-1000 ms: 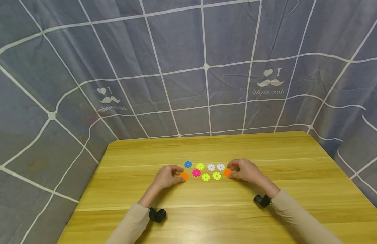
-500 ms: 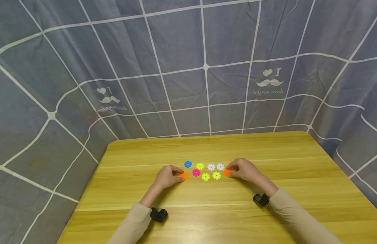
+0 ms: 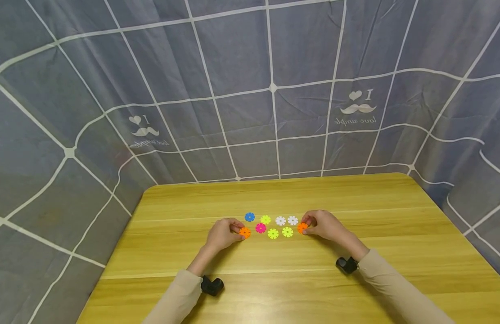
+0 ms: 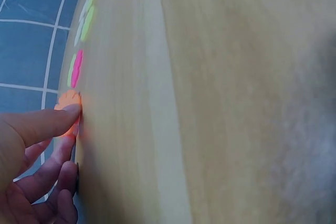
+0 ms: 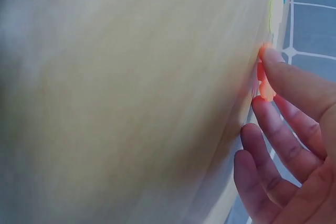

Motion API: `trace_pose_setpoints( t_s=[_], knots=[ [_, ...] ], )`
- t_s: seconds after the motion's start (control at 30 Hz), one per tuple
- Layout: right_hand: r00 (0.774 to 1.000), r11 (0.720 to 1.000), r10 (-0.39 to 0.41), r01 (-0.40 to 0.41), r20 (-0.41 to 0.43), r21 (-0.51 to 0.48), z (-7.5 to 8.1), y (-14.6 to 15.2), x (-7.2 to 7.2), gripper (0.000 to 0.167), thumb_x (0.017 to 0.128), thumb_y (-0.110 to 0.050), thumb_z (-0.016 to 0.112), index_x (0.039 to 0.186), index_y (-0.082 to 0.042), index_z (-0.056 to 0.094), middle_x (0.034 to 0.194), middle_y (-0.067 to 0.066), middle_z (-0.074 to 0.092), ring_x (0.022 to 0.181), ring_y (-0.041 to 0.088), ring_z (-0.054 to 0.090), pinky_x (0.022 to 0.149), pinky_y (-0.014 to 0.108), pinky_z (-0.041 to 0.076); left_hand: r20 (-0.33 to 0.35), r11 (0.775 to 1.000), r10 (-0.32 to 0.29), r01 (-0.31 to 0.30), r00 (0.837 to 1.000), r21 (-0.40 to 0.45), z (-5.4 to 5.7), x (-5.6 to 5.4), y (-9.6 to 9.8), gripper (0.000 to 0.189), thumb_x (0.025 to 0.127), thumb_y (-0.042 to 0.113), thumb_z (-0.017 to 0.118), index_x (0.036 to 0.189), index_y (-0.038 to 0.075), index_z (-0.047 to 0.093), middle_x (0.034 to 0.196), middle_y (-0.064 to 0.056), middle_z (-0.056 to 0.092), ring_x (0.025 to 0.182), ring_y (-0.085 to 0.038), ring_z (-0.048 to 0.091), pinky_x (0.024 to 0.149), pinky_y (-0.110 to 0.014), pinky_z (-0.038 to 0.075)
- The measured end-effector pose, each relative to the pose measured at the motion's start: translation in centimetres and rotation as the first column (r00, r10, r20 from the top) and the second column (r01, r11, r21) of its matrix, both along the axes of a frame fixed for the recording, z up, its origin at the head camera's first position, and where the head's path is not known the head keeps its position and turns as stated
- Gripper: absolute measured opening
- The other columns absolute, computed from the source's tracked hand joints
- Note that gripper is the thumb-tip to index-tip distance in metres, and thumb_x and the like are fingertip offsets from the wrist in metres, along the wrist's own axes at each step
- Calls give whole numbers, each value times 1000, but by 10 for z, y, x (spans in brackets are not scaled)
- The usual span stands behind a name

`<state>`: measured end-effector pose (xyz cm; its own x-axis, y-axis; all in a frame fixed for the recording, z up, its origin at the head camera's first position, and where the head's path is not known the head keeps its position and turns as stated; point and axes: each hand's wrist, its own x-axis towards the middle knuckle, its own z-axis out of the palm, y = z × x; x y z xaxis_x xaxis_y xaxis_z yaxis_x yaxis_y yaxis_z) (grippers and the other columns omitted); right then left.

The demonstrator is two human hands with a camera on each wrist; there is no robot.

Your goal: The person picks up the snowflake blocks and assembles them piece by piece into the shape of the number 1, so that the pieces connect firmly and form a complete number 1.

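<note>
My left hand (image 3: pixel 222 235) pinches an orange notched plastic disc (image 3: pixel 245 232) between thumb and fingers, at the left end of a group of such discs. In the left wrist view, the thumb lies over the face of this orange disc (image 4: pixel 68 99). At the group's right end, my right hand (image 3: pixel 327 226) pinches another orange disc (image 3: pixel 302 228). The right wrist view shows the thumb at its upper edge and the fingers below the disc (image 5: pixel 266 88). Between the hands lie a pink disc (image 3: pixel 260 228) and two yellow-green discs (image 3: pixel 272 233) in the front row.
Behind these, a blue disc (image 3: pixel 250 217), a yellow-green disc (image 3: pixel 265 219) and two white discs (image 3: pixel 280 221) form a back row. All lie on a wooden table (image 3: pixel 274 274). A grey curtain (image 3: pixel 250 117) with white lines hangs behind and beside it.
Both orange discs looked plain and bright a second ago; their notches and centres now show. The left fingers have come in slightly closer to their disc. The other discs stay put.
</note>
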<state>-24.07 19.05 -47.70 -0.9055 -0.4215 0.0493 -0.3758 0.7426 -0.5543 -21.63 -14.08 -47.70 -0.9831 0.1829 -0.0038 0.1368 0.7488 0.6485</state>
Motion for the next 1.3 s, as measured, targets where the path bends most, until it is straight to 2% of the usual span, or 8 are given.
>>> trace_pose_setpoints(
  t_s=[0.2, 0.4, 0.63, 0.9, 1.13, 1.3],
  knots=[
    [1000, 1000, -26, 26, -9, 3, 0, -1, 2, 24, 74, -22, 83, 91, -12, 68, 77, -6, 64, 70, 7, 52, 65, 24, 44, -36, 999, 38, -38, 999, -2, 1, 5, 4, 25, 73, 15, 83, 95, 13, 72, 77, 2, 69, 69, -9, 60, 63, -27, 45],
    [1000, 999, -7, 7, -1, -52, -1, 0, 3, 23, 74, -19, 83, 90, -10, 69, 73, -5, 63, 66, 5, 54, 62, 21, 45, -109, 998, 44, -48, 993, -35, -1, 17, 10, 24, 74, 17, 82, 96, 15, 72, 73, 4, 67, 62, -6, 56, 51, -22, 40],
    [1000, 997, 2, -2, 3, -82, -5, 3, 3, 15, 79, -9, 77, 93, -5, 71, 74, -3, 67, 66, 4, 56, 62, 21, 46, -79, 997, 68, -65, 995, 33, -3, 20, 11, 20, 78, 16, 79, 97, 13, 73, 72, 3, 67, 62, -7, 55, 52, -22, 38],
    [996, 986, 3, 11, 85, -166, -3, 6, 1, 13, 84, -3, 67, 97, -1, 70, 78, 2, 66, 65, 10, 52, 52, 21, 44, -70, 996, 77, -75, 995, 42, -3, 19, 11, 15, 81, 19, 77, 93, 10, 75, 76, 1, 71, 66, -8, 61, 55, -23, 43],
    [997, 981, -30, 43, 69, -192, -1, 4, 1, 19, 90, -6, 63, 108, -1, 67, 79, 4, 64, 55, 8, 49, 51, 22, 44, -69, 994, 88, -83, 994, 75, 0, 19, 18, 15, 84, 22, 73, 91, 9, 76, 83, -4, 74, 68, -10, 63, 54, -22, 45],
    [997, 979, -56, 65, 51, -194, 2, 0, 4, 18, 91, -8, 63, 107, -3, 68, 83, 4, 66, 63, 8, 51, 55, 21, 44, -88, 990, 76, -64, 993, 127, 2, 19, 22, 15, 85, 22, 71, 90, 8, 75, 81, -5, 73, 64, -9, 61, 49, -20, 43]
  ],
)
